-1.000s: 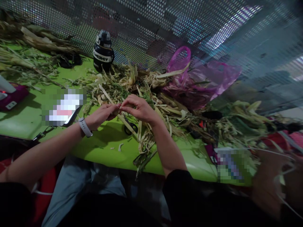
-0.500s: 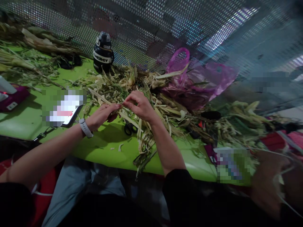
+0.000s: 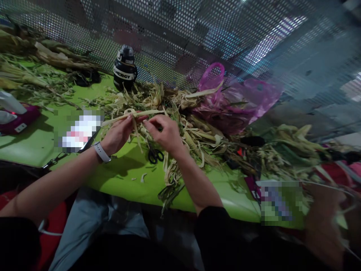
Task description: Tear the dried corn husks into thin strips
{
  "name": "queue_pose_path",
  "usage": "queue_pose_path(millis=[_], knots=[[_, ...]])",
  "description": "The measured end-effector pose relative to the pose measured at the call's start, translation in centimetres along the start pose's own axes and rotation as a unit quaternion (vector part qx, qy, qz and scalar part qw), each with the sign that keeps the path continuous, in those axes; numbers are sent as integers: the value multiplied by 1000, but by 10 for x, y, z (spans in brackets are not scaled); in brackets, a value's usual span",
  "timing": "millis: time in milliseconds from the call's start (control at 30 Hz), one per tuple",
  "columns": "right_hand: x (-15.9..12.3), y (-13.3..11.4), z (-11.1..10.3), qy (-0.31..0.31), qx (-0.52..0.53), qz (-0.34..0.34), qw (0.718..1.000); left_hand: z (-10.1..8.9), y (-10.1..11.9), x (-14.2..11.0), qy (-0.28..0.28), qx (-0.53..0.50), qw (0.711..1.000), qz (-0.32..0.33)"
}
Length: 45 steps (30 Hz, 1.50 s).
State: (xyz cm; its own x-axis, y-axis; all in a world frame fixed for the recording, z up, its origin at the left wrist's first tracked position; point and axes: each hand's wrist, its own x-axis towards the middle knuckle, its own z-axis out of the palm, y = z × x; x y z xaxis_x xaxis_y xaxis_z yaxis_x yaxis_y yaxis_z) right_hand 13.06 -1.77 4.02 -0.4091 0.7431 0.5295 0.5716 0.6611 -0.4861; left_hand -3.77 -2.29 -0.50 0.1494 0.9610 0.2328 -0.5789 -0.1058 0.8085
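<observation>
My left hand [image 3: 118,133] is closed on a pale strip of what looks like dried corn husk [image 3: 149,112]. The strip lies nearly level across its fingers, with a loop at the fingertips and a narrower end hanging below. Just to the right, my right hand [image 3: 165,132] has its thumb and fingers curled together near the left fingertips; what they pinch, if anything, is too small to make out. Beneath the hands, black-handled scissors [image 3: 155,156] lie on the green tabletop [image 3: 118,180], their blades partly hidden. A heap of dry husks [image 3: 194,139] spreads behind and right.
A lit phone [image 3: 84,131], partly blurred, lies left of my hands, with a purple box [image 3: 22,119] beyond it. Behind stand a black bottle [image 3: 124,71] and a pink plastic bag [image 3: 237,101], before a perforated metal screen [image 3: 169,41]. Another person's arm [image 3: 324,214] is at right.
The husk strip has swung from a slant down to the right to nearly level in my left hand. My left hand has turned, its fingers opening somewhat, and the scissors show more fully.
</observation>
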Motion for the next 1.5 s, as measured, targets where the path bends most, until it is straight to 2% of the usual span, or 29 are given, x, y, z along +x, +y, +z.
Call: queue_pose_path(millis=[100, 200, 333, 400, 500, 633, 767, 833, 900, 1000, 1100, 1167, 1233, 1333, 1433, 1500], knots=[[1, 5, 21, -84, 75, 26, 993, 3, -3, -2, -8, 18, 1000, 13], [1, 10, 31, -123, 162, 30, 979, 4, -2, -5, -19, 38, 999, 15], [0, 9, 30, -163, 198, 43, 966, 4, 2, -6, 21, 39, 999, 25], [0, 8, 28, -197, 231, 54, 951, 4, 4, -5, 38, 27, 999, 23], [-1, 7, 28, -214, 274, 80, 934, 3, 9, -5, 54, 21, 998, 18], [0, 10, 28, -170, 328, 160, 915, 0, 15, -4, 53, -2, 998, -21], [3, 17, 35, -95, 423, 250, 866, -2, 14, -5, 37, -1, 997, -73], [3, 19, 40, -65, 425, 268, 862, -1, 10, -6, 23, 35, 996, -83], [1, 19, 45, -28, 398, 270, 876, 0, 7, -7, 15, 72, 994, -85], [-3, 16, 50, 13, 336, 216, 917, 0, 5, -6, 24, 94, 992, -82], [-9, 12, 51, 28, 221, 98, 970, -1, 5, -4, 56, 95, 992, -58], [-12, 11, 52, 29, 124, 28, 991, 0, 4, -3, 74, 95, 992, -40], [-13, 13, 54, 31, 36, -34, 998, 1, 3, -2, 89, 90, 992, -27], [-14, 18, 56, 30, -52, -109, 992, 3, 2, -2, 101, 78, 992, -12], [-15, 19, 55, 14, -61, -135, 989, 3, 3, -4, 101, 84, 991, -12], [-16, 17, 50, -11, -7, -126, 992, 1, 6, -4, 95, 90, 991, -29]])
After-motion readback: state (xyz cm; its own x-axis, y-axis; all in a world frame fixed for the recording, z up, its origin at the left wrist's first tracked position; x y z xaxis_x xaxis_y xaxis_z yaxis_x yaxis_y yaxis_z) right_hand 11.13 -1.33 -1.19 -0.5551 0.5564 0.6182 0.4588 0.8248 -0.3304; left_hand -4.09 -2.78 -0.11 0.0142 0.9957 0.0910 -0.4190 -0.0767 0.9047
